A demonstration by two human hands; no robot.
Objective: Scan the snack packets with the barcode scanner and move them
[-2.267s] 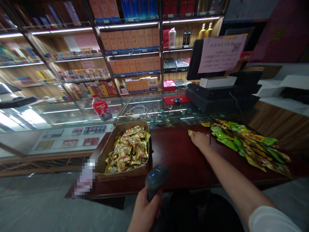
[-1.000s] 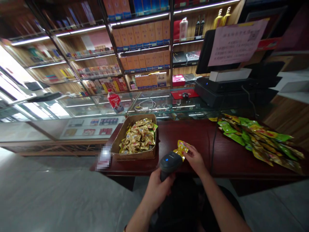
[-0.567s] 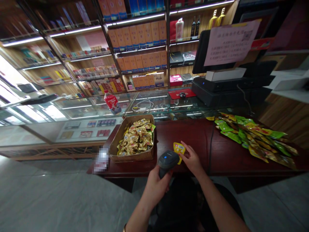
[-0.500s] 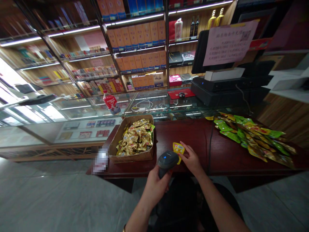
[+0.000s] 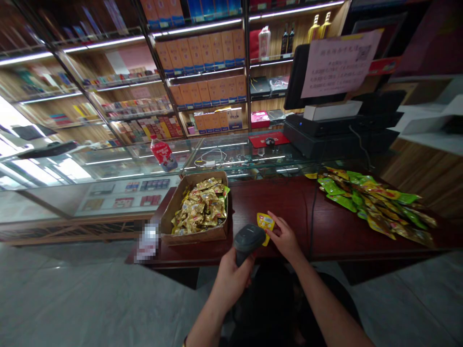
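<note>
My left hand (image 5: 231, 273) is wrapped round the handle of a dark barcode scanner (image 5: 249, 238), whose head points right. Between the fingertips of my right hand (image 5: 285, 237) is a small yellow snack packet (image 5: 265, 221), held just beyond the scanner's head, which covers part of its lower edge. Left of both hands, a cardboard box (image 5: 197, 238) holds many gold packets (image 5: 202, 205) and a green one at its right side. A loose pile of green, yellow and gold packets (image 5: 374, 202) lies at the right of the dark red table.
The table (image 5: 249, 200) backs onto a glass display counter (image 5: 231, 154). On the counter stand a red bottle (image 5: 163, 153), a mouse (image 5: 269, 141) and a monitor (image 5: 298, 79) with a paper sign. A dark cable (image 5: 314, 217) crosses the table right of my right hand.
The blue light on the scanner's head has gone out. The whole view has shifted slightly; both hands keep their hold, with scanner and packet in nearly the same places.
</note>
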